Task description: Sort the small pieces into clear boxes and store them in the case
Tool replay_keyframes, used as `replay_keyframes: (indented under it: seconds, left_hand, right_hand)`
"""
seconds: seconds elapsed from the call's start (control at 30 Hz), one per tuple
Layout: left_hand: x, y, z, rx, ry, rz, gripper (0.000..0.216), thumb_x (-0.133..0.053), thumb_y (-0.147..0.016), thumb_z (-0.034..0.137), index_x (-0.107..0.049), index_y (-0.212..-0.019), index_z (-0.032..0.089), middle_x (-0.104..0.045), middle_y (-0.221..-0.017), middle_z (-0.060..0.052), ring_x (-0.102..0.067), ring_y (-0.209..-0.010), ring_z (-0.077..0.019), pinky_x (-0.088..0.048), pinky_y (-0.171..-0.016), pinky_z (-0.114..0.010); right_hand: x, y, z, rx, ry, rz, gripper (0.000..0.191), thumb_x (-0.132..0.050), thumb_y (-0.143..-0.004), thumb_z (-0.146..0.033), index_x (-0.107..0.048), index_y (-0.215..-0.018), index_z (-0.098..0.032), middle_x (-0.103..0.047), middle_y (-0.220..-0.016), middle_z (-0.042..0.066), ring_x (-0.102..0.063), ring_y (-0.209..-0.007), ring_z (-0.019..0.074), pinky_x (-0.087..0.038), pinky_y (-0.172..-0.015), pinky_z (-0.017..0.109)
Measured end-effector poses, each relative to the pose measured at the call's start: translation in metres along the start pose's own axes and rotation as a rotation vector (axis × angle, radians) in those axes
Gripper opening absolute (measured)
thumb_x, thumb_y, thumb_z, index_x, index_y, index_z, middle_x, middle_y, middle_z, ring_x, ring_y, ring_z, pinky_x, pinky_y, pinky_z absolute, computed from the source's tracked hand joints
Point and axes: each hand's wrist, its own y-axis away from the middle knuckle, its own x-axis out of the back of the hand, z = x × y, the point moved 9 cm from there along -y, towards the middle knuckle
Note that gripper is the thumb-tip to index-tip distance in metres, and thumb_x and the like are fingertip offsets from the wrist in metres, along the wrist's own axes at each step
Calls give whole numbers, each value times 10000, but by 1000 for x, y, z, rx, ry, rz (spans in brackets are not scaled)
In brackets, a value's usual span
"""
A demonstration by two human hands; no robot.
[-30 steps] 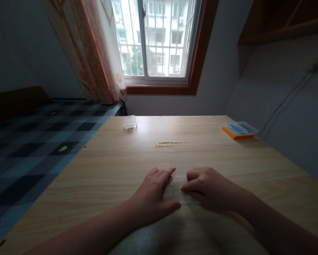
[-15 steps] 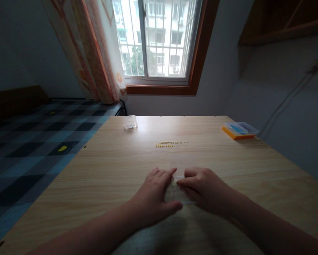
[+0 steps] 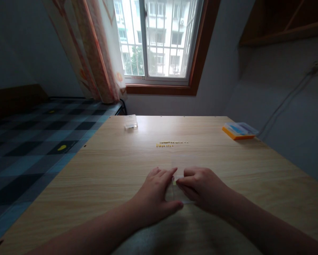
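Table (image 3: 116,166) pale wood-grain, smooth, slight sheen; small box (image 3: 131,122) clear plastic.

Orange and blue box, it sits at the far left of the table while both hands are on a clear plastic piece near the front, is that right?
Not quite: the head view shows the orange and blue box at the far right of the table, not the left. The left hand and right hand are on the clear plastic piece near the front.

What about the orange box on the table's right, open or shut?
Looks shut: a clear lid lies flat on the orange box, no gap visible.
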Motion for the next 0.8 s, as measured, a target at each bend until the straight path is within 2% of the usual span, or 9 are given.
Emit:
replay_keyframes:
  seconds: [0.13,0.3,0.57,0.8]
  left_hand:
    - [-1,-1,-1,19,0,-13,869,-816,-716,379,-452,-1480,182,-583,-1420,-125,-479,-1335,-358,-206,-1208,-596]
    - [0,-2,-1,23,-2,-14,871,-824,-714,373,-463,-1472,144,-592,-1405,-144,-489,-1323,-361,-234,-1204,-567]
    - [0,-1,-1,18,0,-15,879,-820,-716,373,-448,-1483,157,-592,-1407,-133,-489,-1325,-357,-212,-1209,-585]
    - [0,-1,-2,21,13,-8,873,-828,-704,357,-463,-1468,144,-607,-1374,-145,-506,-1307,-340,-232,-1207,-555]
  right_hand:
    - [1,0,0,-2,15,2,216,-564,-949,-227,-607,-743,-183,-569,-763,-12,-508,-718,102,-303,-665,244]
    - [0,0,-1,5,20,5,223,-554,-952,-225,-596,-738,-178,-577,-770,-8,-516,-728,105,-305,-670,245]
    - [1,0,0,0,21,18,224,-563,-938,-215,-590,-719,-177,-575,-763,-11,-513,-715,101,-305,-661,244]
    - [4,2,-2,29,3,70,205,-558,-945,-204,-653,-764,-188,-595,-763,-2,-534,-709,107,-340,-666,244]
